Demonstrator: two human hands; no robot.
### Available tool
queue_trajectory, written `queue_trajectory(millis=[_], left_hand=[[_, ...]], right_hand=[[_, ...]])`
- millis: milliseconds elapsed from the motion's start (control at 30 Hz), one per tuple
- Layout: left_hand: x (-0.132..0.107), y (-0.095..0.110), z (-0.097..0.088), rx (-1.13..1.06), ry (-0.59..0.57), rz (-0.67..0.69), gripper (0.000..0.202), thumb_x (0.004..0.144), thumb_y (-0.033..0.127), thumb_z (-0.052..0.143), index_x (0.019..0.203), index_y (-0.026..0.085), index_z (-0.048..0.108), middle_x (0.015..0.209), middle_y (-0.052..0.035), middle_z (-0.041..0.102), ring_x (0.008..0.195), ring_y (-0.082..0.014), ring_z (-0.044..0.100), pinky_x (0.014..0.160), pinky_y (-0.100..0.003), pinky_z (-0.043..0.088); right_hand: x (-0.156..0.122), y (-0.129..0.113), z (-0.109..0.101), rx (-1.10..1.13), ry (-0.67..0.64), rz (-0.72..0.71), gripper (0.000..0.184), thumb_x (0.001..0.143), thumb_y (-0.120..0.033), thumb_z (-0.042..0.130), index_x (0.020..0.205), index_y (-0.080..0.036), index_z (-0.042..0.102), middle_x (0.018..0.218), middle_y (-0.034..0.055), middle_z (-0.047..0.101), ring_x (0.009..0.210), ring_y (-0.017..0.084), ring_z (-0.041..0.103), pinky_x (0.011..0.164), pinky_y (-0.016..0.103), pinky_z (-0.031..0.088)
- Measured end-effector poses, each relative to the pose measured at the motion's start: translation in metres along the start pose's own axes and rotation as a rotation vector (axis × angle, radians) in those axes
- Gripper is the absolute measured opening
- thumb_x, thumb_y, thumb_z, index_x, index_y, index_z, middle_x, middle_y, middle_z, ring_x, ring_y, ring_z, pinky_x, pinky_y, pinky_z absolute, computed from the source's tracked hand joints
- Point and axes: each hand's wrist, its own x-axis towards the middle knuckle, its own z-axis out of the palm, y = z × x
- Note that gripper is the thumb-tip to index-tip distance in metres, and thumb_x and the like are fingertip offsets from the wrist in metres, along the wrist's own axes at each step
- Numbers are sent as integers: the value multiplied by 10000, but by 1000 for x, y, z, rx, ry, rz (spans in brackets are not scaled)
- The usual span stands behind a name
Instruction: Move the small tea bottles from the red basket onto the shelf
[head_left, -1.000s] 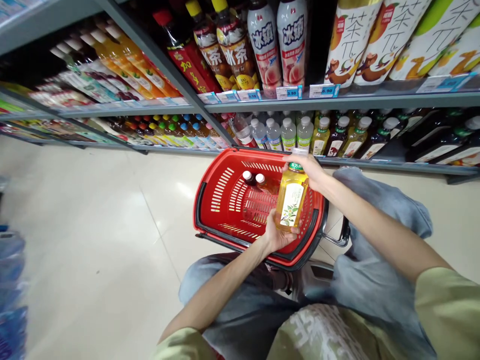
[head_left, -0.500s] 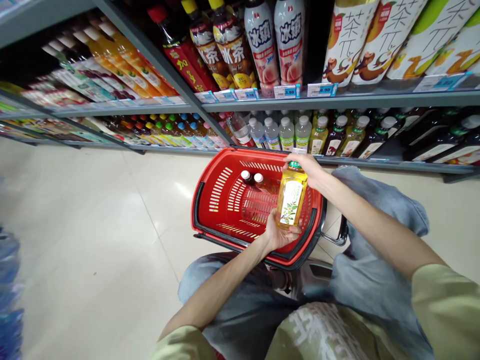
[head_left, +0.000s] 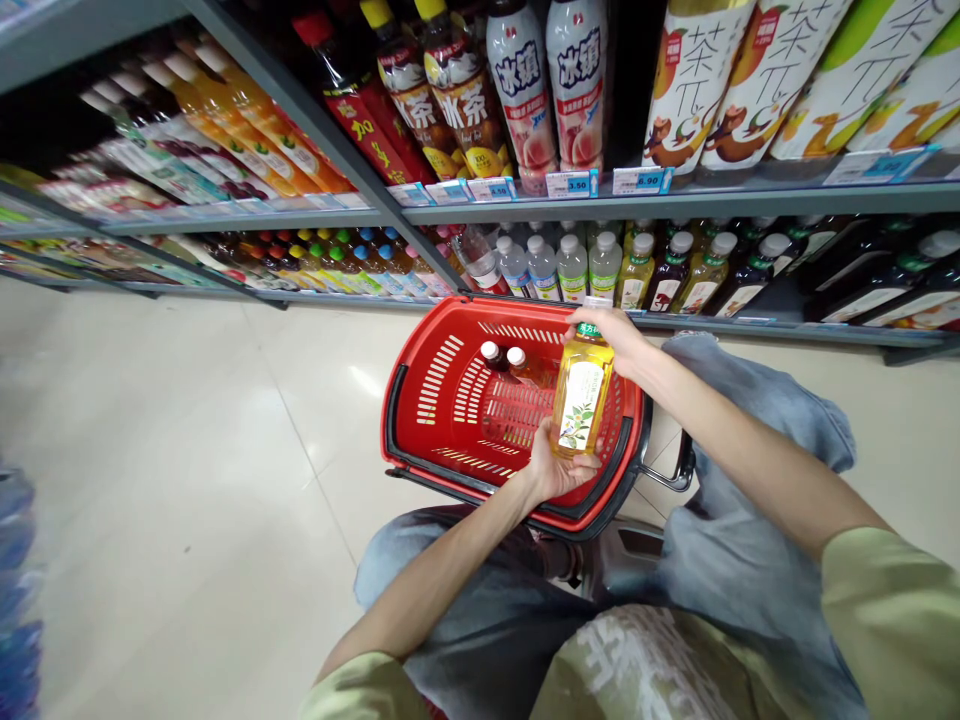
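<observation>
Only the viewpoint has shifted slightly since the earlier frame. Above the right side of the red basket (head_left: pixel 442 437), the left hand (head_left: pixel 556 472) supports the base of the yellow bottle (head_left: pixel 581 395) and the right hand (head_left: pixel 611 335) grips its neck. Inspection appears underway; repositioning calls for both grips firm.

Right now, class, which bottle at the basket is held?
The yellow bottle, in left hand and right hand; the dark bottle and orange bottle rest inside.
</observation>
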Motion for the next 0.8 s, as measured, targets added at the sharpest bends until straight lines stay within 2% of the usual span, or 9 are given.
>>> queue_trajectory(millis=[567,667,800], left_hand=[[-2,-1,5,9,39,60,645,889,604,313,1013,53,624,817,-160,614,506,-109,326,434,-197,204],[0,-2,5,36,69,124,606,877,592,343,1015,69,614,807,-149,616,495,-109,346,439,-188,187],[0,-4,7,125,165,246,578,893,614,327,987,109,593,788,-108,603,470,-110,385,425,-196,191]], right_hand=[[3,0,-1,30,-23,1,143,604,-179,707,673,-172,583,672,66,683,601,170,619,562,295,548],[4,1,-2,62,-23,24,141,604,-170,706,681,-172,587,668,64,680,605,173,621,561,298,548],[5,0,-3,111,-45,68,130,628,-164,693,700,-172,586,665,52,668,622,166,624,588,289,546]])
